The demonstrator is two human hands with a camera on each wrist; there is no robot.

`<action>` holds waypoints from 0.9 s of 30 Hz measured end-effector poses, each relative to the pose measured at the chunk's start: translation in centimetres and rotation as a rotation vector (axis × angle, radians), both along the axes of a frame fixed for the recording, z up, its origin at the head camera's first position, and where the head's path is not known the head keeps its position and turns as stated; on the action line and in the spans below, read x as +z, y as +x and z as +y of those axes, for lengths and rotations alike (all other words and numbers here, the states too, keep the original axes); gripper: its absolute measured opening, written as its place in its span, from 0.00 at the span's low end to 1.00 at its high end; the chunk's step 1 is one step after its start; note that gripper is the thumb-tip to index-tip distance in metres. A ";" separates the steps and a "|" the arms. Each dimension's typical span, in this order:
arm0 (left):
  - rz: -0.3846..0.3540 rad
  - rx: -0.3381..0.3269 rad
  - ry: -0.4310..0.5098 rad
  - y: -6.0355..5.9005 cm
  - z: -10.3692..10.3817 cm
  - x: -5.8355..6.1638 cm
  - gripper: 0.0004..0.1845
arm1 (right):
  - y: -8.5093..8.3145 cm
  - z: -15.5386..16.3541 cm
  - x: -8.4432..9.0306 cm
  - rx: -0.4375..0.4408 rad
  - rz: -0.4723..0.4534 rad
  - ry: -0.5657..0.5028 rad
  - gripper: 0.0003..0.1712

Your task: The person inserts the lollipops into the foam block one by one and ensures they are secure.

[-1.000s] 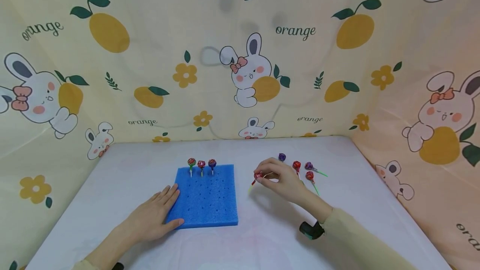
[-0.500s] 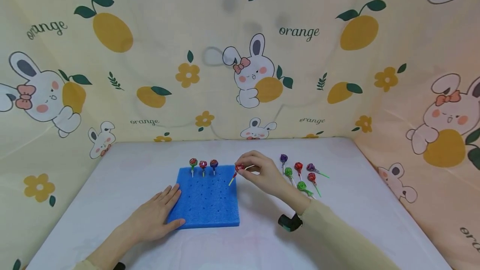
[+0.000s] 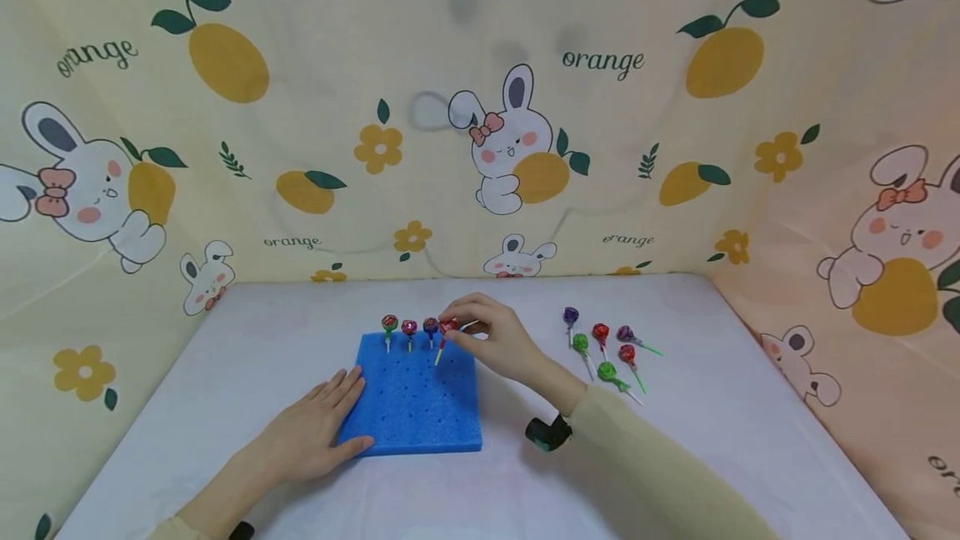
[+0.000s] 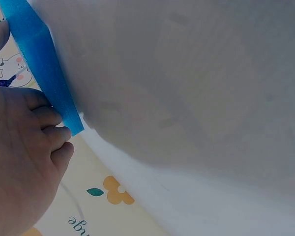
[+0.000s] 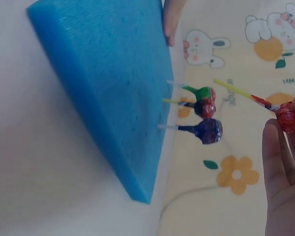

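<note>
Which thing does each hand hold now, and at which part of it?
The right hand pinches a red lollipop by its wrapped head. The left hand holds nothing; it rests flat on the blue foam block.

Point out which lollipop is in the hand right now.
The red lollipop with the yellow stick, pinched by the right hand above the blue foam block; the others stand in the foam or lie on the table.

White table (image 3: 712, 407) against a bunny-and-orange-print cloth backdrop (image 3: 315, 90).

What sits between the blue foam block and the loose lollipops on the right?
Head view: the person's right hand and forearm cross that stretch, the hand pinching a red lollipop over the blue foam block; otherwise only white table up to the loose lollipops.
</note>
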State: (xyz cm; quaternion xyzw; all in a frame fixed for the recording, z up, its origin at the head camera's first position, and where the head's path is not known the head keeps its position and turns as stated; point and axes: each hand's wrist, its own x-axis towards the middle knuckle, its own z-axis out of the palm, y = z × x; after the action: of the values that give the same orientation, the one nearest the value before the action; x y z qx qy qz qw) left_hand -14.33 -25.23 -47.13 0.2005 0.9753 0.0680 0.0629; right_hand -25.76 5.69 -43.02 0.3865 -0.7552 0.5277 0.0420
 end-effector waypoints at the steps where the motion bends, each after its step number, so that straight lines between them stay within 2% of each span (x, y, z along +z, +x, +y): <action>1: -0.001 0.001 0.001 0.0 0.0 0.0 0.51 | -0.1 -0.3 0.0 0.007 -0.001 -0.002 0.13; 16: -0.006 -0.006 0.004 -0.1 -0.1 0.0 0.52 | -0.4 -4.3 -0.7 0.031 -0.026 0.059 0.14; 27: 0.032 -0.036 0.023 -0.1 -0.3 -0.1 0.50 | -0.8 -7.1 -1.6 0.060 -0.033 0.118 0.15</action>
State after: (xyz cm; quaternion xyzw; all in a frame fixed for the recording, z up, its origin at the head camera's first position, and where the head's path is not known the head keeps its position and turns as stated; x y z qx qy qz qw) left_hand -14.45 -25.55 -47.21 0.2196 0.9716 0.0748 0.0462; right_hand -26.53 -1.43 -44.64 0.4020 -0.7737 0.4895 -0.0092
